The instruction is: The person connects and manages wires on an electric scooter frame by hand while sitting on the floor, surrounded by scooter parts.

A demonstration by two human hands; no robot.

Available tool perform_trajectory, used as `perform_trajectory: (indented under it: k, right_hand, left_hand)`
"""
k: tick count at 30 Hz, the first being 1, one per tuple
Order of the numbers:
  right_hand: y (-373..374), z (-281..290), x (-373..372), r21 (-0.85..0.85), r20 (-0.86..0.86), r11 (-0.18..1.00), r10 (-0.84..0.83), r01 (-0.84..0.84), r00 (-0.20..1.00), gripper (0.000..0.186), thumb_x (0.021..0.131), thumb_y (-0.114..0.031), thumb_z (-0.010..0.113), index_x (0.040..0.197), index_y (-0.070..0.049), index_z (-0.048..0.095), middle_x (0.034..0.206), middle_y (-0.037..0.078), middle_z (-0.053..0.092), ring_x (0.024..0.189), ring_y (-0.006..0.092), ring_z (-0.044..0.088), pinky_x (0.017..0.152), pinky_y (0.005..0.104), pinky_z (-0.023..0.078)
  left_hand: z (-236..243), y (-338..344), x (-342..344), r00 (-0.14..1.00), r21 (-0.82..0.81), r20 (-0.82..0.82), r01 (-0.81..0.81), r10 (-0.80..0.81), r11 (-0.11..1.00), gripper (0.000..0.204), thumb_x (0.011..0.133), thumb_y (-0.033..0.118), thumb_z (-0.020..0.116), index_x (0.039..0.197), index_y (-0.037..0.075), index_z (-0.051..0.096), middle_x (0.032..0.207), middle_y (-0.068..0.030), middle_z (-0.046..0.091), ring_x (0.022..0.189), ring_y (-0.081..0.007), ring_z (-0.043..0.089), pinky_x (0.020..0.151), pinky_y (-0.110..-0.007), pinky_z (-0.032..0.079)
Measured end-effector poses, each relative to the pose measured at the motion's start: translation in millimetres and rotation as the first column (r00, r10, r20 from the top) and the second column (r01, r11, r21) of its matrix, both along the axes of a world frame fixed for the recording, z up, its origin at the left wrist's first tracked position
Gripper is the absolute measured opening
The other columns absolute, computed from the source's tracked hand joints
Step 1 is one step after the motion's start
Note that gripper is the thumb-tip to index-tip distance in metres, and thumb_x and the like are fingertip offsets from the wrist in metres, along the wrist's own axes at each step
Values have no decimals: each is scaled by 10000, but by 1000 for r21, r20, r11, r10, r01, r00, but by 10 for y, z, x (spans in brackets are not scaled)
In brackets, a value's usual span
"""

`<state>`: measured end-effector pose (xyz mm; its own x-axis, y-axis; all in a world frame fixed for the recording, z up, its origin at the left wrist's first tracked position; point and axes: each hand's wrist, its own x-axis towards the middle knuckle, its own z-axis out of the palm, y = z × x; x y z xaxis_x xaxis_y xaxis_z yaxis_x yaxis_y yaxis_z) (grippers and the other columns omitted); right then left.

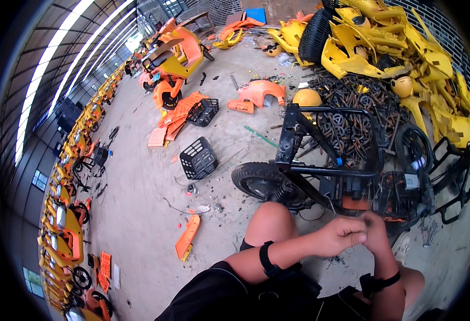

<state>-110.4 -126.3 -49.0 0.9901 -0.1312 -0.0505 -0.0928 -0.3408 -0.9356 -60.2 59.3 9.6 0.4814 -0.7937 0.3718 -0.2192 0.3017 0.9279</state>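
Hands together beside black tubular frame

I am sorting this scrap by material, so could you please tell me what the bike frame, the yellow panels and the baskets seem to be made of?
Bike frame: likely steel tube, matte black paint.
Yellow panels: apparently moulded plastic, glossy, thin curved shells.
Baskets: black open grid, probably plastic; coated wire is possible.

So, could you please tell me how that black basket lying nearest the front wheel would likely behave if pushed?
The black basket looks like open lattice plastic, so probably light and easy to slide. It lies tipped on the concrete floor, so a push might topple it rather than roll it.
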Motion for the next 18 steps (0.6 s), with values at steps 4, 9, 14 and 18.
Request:
perform_trajectory:
  k: [4,9,14,18]
  right_hand:
    - [-21,-60,46,28,-41,999,-23,24,999,48,767,-5,650,788,37,640,749,94,652,689,146,627,642,281,491]
    - [-5,-88,46,-68,61,995,-67,71,996,44,752,-8,632,751,35,623,723,89,636,692,154,613,666,286,481]
    - [-44,-173,5,-17,65,992,-123,125,990,24,740,9,617,741,30,607,716,79,623,681,138,590,657,276,467]
    - [-17,-118,-18,-22,90,991,-128,130,988,16,733,18,608,744,23,598,715,72,618,674,129,574,654,270,462]
  left_hand:
    - [44,-41,-161,1000,35,7,28,-28,999,228,965,183,549,827,3,567,766,-82,568,741,-226,553,676,-340,446]
    - [-11,-93,-297,999,58,46,22,-25,998,227,953,168,543,798,3,525,722,-100,526,723,-282,510,661,-386,417]
    - [55,-77,-316,998,80,65,15,-20,997,226,948,170,543,797,4,518,727,-113,528,732,-309,505,666,-396,416]
    - [12,-98,-344,997,67,80,13,-18,998,225,947,169,541,796,5,514,731,-115,530,737,-322,504,670,-404,413]
